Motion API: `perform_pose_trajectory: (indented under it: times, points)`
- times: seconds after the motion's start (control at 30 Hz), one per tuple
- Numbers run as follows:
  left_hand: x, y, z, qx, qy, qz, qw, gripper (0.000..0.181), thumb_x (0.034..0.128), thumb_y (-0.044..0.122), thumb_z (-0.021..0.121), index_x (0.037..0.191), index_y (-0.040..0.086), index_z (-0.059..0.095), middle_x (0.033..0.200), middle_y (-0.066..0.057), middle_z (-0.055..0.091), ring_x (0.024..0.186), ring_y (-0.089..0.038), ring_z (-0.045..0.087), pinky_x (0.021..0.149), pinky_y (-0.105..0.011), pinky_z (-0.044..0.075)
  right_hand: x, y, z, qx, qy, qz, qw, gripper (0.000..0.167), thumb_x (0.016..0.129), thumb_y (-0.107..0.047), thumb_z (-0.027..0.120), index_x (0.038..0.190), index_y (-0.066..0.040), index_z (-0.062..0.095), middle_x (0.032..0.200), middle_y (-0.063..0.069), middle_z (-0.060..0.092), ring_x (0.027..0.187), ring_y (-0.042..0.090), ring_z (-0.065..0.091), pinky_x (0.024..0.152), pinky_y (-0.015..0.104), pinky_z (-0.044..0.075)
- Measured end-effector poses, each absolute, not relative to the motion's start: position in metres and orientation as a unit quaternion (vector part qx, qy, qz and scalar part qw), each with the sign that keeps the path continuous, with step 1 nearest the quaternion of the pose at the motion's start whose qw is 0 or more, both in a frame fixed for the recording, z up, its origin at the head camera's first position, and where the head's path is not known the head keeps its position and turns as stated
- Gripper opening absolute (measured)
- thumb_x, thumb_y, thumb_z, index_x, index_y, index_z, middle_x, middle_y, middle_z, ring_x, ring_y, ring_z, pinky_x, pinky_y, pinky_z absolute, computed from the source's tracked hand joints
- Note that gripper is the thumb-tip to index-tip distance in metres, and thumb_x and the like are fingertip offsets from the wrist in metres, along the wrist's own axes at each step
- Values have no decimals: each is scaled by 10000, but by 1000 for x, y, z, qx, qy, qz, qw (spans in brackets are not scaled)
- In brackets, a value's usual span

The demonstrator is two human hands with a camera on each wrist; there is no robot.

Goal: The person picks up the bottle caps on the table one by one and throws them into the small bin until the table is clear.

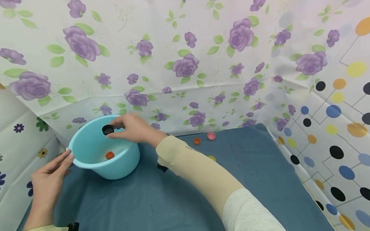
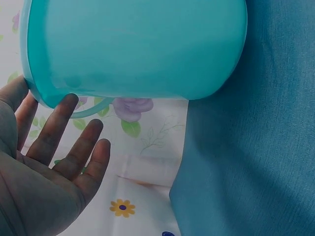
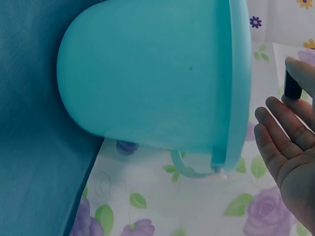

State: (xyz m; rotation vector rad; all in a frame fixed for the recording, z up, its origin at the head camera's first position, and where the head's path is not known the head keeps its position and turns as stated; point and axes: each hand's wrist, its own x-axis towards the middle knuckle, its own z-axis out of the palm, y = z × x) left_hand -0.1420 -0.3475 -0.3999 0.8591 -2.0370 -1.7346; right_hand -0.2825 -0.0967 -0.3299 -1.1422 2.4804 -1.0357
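Note:
A light blue plastic bucket stands upright on the cloth-covered table at the left. My left hand pinches its rim on the near left side between thumb and forefinger; in the left wrist view the other fingers spread away from the wall. Over the bucket's opening, my right hand holds a black bottle cap between thumb and fingertips. The right wrist view shows that black cap edge-on, above the rim. Inside the bucket, an orange cap lies at the bottom.
On the blue cloth, a small orange cap and a pink cap lie near the back edge. A yellow cap is partly hidden by my right forearm. Flowered sheeting rises behind the table; dotted sheeting borders the right.

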Motion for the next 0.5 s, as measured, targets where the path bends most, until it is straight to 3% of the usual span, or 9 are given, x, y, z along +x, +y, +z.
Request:
perform_pose_trajectory:
  times: [0.37,0.5]
  points:
    - [-141,-347,-399,301,-714,-610,168,473,746,350,774,1189,232,657,1185,197,623,761,114,616,550,-87,492,-279,-114,-343,-393,846,-348,98,368,819,-435,686,1152,-289,631,1094,-195,636,1063,-80,561,861,87,443]
    - [-142,-347,-400,305,-717,-604,168,468,749,352,771,1188,234,658,1181,200,625,765,116,614,553,-86,492,-279,-119,-345,-387,852,-339,97,362,821,-437,685,1151,-299,632,1091,-202,641,1044,-99,556,926,110,418]
